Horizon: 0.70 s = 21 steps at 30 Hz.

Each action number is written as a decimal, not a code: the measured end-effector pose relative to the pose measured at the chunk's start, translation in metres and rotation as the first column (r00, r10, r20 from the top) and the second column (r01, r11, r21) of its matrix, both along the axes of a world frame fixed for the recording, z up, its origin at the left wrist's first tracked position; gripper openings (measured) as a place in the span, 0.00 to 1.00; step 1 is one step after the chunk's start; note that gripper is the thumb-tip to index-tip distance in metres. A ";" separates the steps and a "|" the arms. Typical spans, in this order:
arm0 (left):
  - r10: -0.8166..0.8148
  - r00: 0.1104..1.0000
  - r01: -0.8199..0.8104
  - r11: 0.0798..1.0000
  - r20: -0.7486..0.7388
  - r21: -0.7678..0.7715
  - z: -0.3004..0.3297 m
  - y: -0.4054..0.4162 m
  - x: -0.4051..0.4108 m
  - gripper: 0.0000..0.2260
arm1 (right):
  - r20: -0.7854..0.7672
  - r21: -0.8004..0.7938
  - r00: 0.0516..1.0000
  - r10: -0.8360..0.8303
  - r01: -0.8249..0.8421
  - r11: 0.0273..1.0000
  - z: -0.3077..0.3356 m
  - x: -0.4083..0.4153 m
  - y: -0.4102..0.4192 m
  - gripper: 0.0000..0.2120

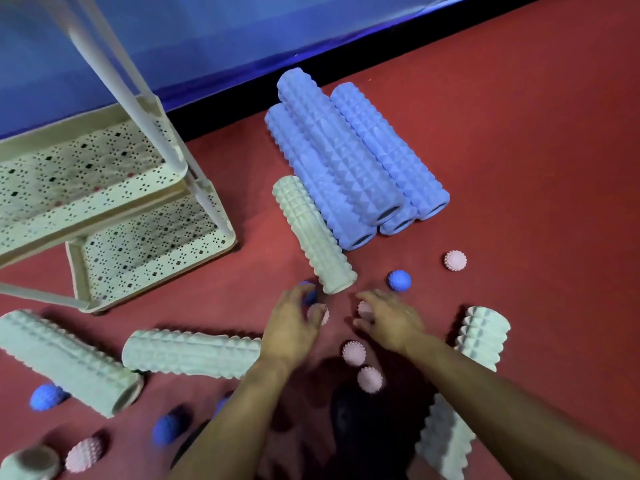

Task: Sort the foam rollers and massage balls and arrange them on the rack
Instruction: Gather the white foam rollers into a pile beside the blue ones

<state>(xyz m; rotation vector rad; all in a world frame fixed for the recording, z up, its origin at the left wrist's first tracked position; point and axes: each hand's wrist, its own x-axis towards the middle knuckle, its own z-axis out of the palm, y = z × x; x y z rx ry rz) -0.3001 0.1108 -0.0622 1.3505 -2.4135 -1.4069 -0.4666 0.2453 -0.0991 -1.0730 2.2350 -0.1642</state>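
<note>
Several blue foam rollers [346,161] lie stacked by the wall. A mint roller [315,237] lies beside them, its near end just beyond my hands. My left hand [294,323] curls over a pink massage ball [322,313], fingertips against a blue ball [309,295]. My right hand [389,320] curls its fingers round another pink ball [365,308]. Both hands are blurred. Two pink balls [354,352] [370,379] lie between my forearms. The cream perforated rack [166,275] stands at the left, with nothing on the shelves in view.
Mint rollers lie at the left [69,362], centre left [194,353] and right [481,337] [446,441]. Loose balls sit around: blue [399,280], pink [455,260], blue [46,396] [168,426], pink [85,455]. Red floor; a blue wall runs behind.
</note>
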 end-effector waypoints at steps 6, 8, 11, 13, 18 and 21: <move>-0.065 0.977 0.053 0.996 0.201 0.066 -0.055 -0.004 -0.007 0.20 | -0.083 0.035 0.996 0.043 -0.041 0.999 -0.024 -0.013 -0.004 0.26; -0.048 0.973 0.036 0.998 0.227 0.053 -0.064 -0.003 -0.010 0.20 | -0.073 0.043 0.997 0.003 0.000 0.999 -0.029 -0.019 -0.006 0.26; -0.004 0.972 0.000 1.000 0.237 0.015 -0.072 0.000 -0.013 0.16 | -0.048 0.007 0.997 -0.068 0.069 0.998 -0.034 -0.024 -0.006 0.24; 0.014 0.973 -0.013 1.000 0.231 -0.005 -0.075 0.002 -0.013 0.13 | -0.005 -0.031 0.991 -0.130 0.130 0.991 -0.033 -0.022 -0.007 0.22; 0.104 0.979 -0.108 0.994 0.174 0.010 -0.072 -0.007 -0.005 0.14 | 0.134 -0.087 0.958 -0.251 0.264 0.961 -0.027 0.002 -0.013 0.20; 0.235 0.966 -0.232 0.972 0.103 -0.044 -0.063 -0.023 0.012 0.16 | 0.224 -0.118 0.926 -0.302 0.334 0.935 -0.025 0.016 -0.022 0.20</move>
